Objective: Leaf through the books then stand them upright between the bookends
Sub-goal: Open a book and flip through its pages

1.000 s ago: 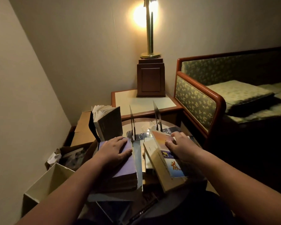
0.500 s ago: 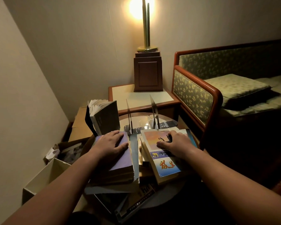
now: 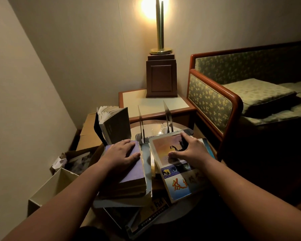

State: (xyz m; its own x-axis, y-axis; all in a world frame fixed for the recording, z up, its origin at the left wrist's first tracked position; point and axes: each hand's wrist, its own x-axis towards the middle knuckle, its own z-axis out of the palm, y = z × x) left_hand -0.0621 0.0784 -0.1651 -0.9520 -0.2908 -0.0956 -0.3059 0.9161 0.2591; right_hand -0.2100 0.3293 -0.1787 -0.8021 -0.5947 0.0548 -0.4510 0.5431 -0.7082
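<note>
My left hand rests flat on a thick purple-covered book that tops a stack at the left. My right hand lies spread on a book with an orange sunset cover, fingertips at its far edge, thumb on the cover. Two thin metal bookends stand upright just beyond both hands, with nothing between them. A dark grey book stands half open left of the bookends, pages fanned at the top.
Everything sits on a small round glass table. Behind it a side table carries a wooden lamp base. A sofa arm rises at the right. Open cardboard boxes crowd the floor at the left. More books lie under the stacks.
The sunset-cover book was tilted up on its edge a second ago; it now lies flat under my right hand. My left hand has stayed on the purple book.
</note>
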